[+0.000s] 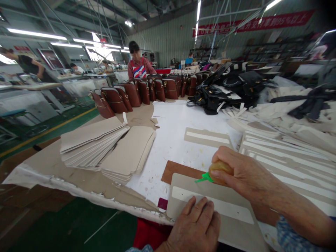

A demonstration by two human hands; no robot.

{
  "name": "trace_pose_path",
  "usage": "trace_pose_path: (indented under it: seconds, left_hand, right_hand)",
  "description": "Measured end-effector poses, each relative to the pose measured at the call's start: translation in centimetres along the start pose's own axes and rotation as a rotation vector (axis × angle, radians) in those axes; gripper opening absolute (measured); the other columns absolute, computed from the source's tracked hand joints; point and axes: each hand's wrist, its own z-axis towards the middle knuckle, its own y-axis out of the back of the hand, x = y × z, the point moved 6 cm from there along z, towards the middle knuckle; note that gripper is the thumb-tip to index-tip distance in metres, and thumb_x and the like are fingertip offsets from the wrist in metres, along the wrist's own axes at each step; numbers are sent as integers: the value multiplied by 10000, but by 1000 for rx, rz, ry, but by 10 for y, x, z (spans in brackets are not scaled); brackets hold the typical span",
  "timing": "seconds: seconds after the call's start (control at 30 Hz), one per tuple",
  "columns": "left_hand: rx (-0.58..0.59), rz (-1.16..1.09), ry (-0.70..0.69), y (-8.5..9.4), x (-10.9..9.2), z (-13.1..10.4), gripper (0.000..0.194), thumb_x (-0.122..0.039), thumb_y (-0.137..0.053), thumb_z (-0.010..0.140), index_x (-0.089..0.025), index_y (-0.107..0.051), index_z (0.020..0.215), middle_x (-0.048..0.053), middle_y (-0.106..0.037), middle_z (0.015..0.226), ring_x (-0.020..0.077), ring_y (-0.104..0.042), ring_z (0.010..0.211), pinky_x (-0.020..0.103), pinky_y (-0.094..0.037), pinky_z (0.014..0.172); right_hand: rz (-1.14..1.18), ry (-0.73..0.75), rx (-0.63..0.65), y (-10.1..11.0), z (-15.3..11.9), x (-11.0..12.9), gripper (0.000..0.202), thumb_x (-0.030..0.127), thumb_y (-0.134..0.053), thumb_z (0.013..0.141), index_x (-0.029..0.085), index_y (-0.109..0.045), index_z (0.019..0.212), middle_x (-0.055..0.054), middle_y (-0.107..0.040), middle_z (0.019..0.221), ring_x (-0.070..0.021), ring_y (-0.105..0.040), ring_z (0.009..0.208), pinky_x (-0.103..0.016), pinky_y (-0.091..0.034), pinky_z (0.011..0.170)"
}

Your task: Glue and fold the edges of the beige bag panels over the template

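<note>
My right hand [236, 171] is closed round a rounded amber squeeze bottle [222, 171] with a pointed green nozzle [205, 177]. The nozzle points left, just over a grey-beige panel [189, 182] with rounded corners; whether its tip touches cannot be seen. Along the panel runs a pale strip [225, 206] with small dark dots. My left hand [196, 224] lies flat, fingers stretched over the strip and the panel's near part. Under the panel's far edge shows a brown board [170, 169]. Farther back lies a similar panel with a white strip [206, 136].
Two stacks of beige panels [89, 143] [128, 150] lie left, overlapping striped panels [286, 164] right. Brown bags [133, 92] line the table's far side, with black bags [223, 87] beside them. A person [139, 66] stands behind. The near table edge [105, 201] is ragged.
</note>
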Motion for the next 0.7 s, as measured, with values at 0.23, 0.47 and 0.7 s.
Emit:
trace_pose_path:
  seconds: [0.23,0.47,0.7]
  left_hand:
    - [-7,-2,-2,2,2,3,273,-351,-520,1007,-194,-709,1127,53,-735,1235,227,-645,1178,391,-487,1065]
    - [-39,-16,12,6,3,6,266,-326,-512,1011,-193,-724,1099,49,-745,1211,216,-645,1171,382,-486,1071]
    - [-8,-16,15,6,3,6,295,-357,-505,1010,-192,-725,1115,43,-749,1215,218,-642,1169,380,-493,1054]
  right_hand:
    - [-11,29,20,-7,8,12,49,205,-574,906,234,-549,876,-15,-607,877,-198,-585,783,-322,-416,677]
    - [-14,-10,11,0,2,3,66,218,-581,891,244,-542,844,-18,-619,848,-202,-586,733,-321,-401,624]
    - [-4,-104,24,10,-12,-12,149,284,-594,885,264,-506,766,-19,-643,761,-208,-589,644,-324,-373,558]
